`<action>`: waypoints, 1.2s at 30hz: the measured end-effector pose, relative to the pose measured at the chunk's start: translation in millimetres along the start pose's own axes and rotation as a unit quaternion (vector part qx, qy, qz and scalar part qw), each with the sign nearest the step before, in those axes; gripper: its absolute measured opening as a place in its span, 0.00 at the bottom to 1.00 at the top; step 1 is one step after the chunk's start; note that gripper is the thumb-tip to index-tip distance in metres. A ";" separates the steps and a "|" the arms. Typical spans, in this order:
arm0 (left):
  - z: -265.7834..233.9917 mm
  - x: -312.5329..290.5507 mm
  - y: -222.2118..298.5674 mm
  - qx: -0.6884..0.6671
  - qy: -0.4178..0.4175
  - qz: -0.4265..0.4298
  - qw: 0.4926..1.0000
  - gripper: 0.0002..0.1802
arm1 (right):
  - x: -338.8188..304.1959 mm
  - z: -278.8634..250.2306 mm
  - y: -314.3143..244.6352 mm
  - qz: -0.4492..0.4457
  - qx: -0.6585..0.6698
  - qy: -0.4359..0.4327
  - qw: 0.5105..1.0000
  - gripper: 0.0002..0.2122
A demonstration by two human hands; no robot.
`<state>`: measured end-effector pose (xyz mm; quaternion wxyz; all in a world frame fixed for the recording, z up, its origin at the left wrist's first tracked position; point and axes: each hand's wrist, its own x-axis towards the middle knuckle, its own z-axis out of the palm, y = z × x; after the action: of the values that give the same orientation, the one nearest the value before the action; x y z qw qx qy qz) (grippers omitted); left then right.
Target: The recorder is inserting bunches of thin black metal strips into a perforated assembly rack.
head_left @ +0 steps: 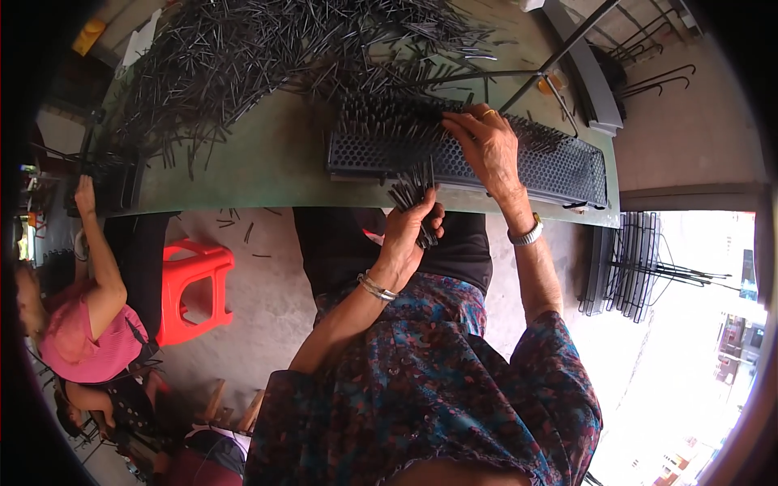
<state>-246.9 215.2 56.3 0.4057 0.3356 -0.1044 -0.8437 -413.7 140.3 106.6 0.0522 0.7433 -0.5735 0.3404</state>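
My left hand (408,230) is closed round a bundle of thin black sticks (415,185), held just off the near edge of the table. My right hand (492,154) is over a long black perforated tray (519,172), fingers pinched together among upright sticks; what lies between the fingertips is hidden. Many black sticks (389,121) stand in the holes along the tray's far side. The holes nearer me show bare.
A large heap of loose black sticks (243,57) covers the far part of the green table (251,174). Metal rods form a frame (539,74) behind the tray. A red plastic stool (194,279) stands on the floor at left, near a co-worker in pink (97,332). Wire racks (636,259) lean at right.
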 end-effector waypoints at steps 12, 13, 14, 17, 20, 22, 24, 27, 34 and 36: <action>2.3 -3.1 2.9 0.011 -0.002 0.006 1.000 0.13 | -14.1 -27.1 -21.1 0.248 0.262 -0.152 0.920 0.17; 2.7 -3.5 3.0 0.017 -0.005 0.003 1.000 0.12 | -16.2 -28.0 -21.9 0.246 0.313 -0.192 0.897 0.17; 3.1 -2.9 2.8 0.018 -0.007 0.002 1.000 0.12 | -19.1 -27.0 -20.0 0.247 0.312 -0.190 0.897 0.17; 2.9 -1.0 1.3 0.037 -0.032 0.000 0.999 0.11 | -22.5 -28.1 -15.7 0.272 0.398 -0.277 0.831 0.11; 3.2 0.2 1.0 0.042 -0.039 -0.001 0.998 0.12 | -23.3 -27.6 -8.6 0.278 0.428 -0.293 0.808 0.11; 6.6 -0.6 3.4 0.050 -0.052 0.005 0.997 0.13 | -24.2 -29.5 -8.9 0.290 0.430 -0.293 0.803 0.11; 10.4 -1.3 6.2 0.064 -0.046 0.002 0.997 0.14 | -22.9 -31.0 -9.8 0.300 0.433 -0.293 0.798 0.11; 9.5 1.8 7.1 0.085 -0.041 -0.004 0.996 0.16 | -20.3 -33.3 -9.5 0.290 0.414 -0.292 0.812 0.10; 12.9 -0.3 14.1 0.135 -0.019 -0.022 0.990 0.17 | -20.7 -32.7 -8.0 0.314 0.414 -0.278 0.808 0.09; 15.0 -2.9 16.8 0.147 -0.012 -0.015 0.989 0.17 | -19.1 -32.7 -9.0 0.313 0.410 -0.282 0.809 0.08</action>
<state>-245.0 205.1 76.5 0.3377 0.3828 -0.2274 -0.8293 -422.4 174.2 123.6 -0.5308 0.5393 -0.5715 0.3176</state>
